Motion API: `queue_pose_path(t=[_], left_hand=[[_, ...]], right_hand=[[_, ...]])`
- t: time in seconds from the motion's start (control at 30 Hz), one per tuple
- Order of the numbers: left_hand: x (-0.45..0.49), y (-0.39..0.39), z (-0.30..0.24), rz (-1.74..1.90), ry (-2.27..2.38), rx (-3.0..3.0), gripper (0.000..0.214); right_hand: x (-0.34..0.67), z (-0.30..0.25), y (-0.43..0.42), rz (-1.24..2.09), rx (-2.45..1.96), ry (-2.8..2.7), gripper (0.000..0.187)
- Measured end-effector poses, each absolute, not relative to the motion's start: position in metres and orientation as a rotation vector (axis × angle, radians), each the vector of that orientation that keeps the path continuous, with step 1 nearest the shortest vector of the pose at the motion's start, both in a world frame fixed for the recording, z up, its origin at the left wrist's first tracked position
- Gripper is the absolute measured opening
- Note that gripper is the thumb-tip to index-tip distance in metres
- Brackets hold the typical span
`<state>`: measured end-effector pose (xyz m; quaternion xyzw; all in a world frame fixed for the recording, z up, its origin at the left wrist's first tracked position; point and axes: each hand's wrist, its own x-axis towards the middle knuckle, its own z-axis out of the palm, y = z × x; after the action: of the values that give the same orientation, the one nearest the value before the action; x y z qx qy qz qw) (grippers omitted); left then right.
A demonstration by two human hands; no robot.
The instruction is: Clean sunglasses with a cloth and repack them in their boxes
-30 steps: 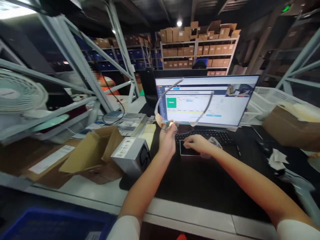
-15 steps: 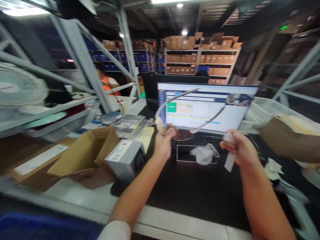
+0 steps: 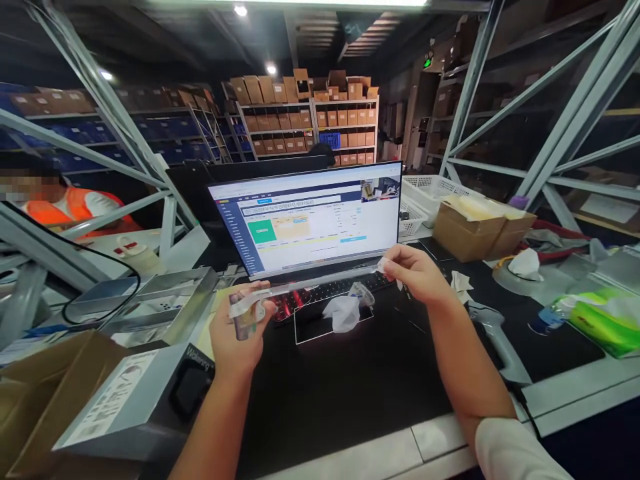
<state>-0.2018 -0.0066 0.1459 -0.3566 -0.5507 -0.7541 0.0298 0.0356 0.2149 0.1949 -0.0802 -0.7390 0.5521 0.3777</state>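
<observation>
My left hand (image 3: 239,335) is closed around the front of a pair of clear-framed glasses (image 3: 245,315) with brownish lenses, held over the black desk mat (image 3: 350,380). One thin temple arm (image 3: 325,281) stretches rightward in front of the keyboard. My right hand (image 3: 416,274) pinches that arm's far tip, with a small white scrap at its fingers. A crumpled clear plastic bag (image 3: 344,313) lies on the mat between my hands, below the monitor (image 3: 310,213).
A grey carton (image 3: 125,400) and an open cardboard box (image 3: 30,387) sit at the left. At the right lie a handheld scanner (image 3: 495,333), cardboard boxes (image 3: 475,230), a white basket (image 3: 420,193) and a green pack (image 3: 603,323). A person in an orange vest (image 3: 65,203) sits behind the left rack.
The view swung right. My left hand lowered the glasses toward me; my right hand left the desk with a white scrap and took hold of the temple tip.
</observation>
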Motion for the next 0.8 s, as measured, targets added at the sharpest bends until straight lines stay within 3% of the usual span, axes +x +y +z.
queue_pose_path(t=[0.23, 0.8], left_hand=[[-0.179, -0.008, 0.165, -2.016, -1.762, -1.224, 0.029], [-0.186, -0.004, 0.157, -1.852, -1.631, -1.269, 0.036]], right_hand=[[0.043, 0.193, 0.219, 1.230, -0.258, -1.987, 0.026], [0.042, 0.198, 0.219, 0.932, -0.444, -2.057, 0.021]])
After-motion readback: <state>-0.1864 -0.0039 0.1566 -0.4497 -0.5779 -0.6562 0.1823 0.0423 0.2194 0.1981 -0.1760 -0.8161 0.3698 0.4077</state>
